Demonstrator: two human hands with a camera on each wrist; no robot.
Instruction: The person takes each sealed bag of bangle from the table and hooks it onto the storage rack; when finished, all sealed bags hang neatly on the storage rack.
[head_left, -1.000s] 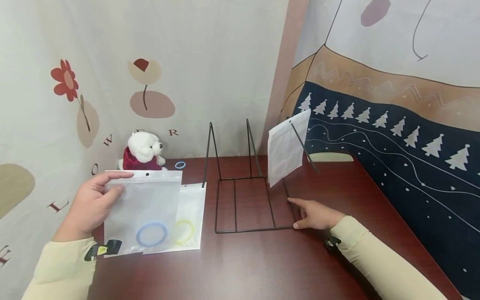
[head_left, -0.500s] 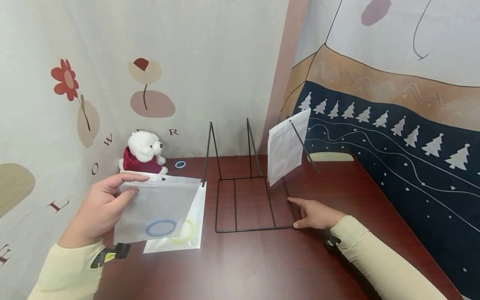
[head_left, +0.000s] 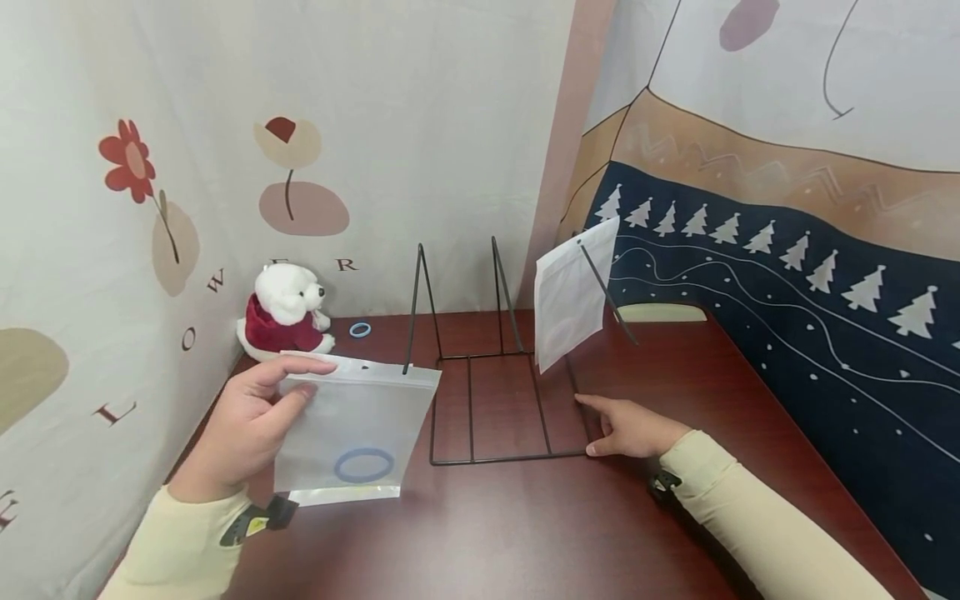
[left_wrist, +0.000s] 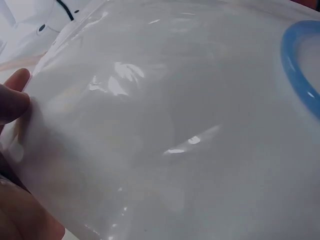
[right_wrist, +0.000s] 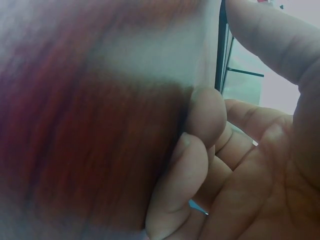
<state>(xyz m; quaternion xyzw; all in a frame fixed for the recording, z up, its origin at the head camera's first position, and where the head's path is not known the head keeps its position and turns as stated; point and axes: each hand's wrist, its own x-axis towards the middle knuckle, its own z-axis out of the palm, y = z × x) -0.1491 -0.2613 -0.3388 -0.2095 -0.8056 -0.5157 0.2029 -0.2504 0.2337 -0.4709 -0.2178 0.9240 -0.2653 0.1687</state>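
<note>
My left hand point(head_left: 251, 425) pinches the upper left edge of a frosted zip bag point(head_left: 330, 433) between thumb and index finger. A blue ring point(head_left: 363, 465) shows through the bag, and also at the right of the left wrist view. The punched hole in the bag's top strip is just left of the tip of the black wire rack's point(head_left: 420, 292) left prong. A second bag point(head_left: 348, 497) lies behind it on the table, mostly hidden. My right hand point(head_left: 630, 427) holds the rack's front right corner, thumb and index finger on the wire. Another white bag point(head_left: 573, 296) hangs on the right prong.
A white plush bear point(head_left: 285, 312) in red clothing sits at the back left. Next to it a small light blue ring point(head_left: 360, 330) lies on the brown table point(head_left: 480, 533). Printed cloths stand behind and at the right. The rack's middle prong point(head_left: 504, 283) carries nothing.
My left hand has carried the blue-ring bag rightward to the left prong's tip, covering most of the bag behind and uncovering the bear. My right hand has stayed on the rack.
</note>
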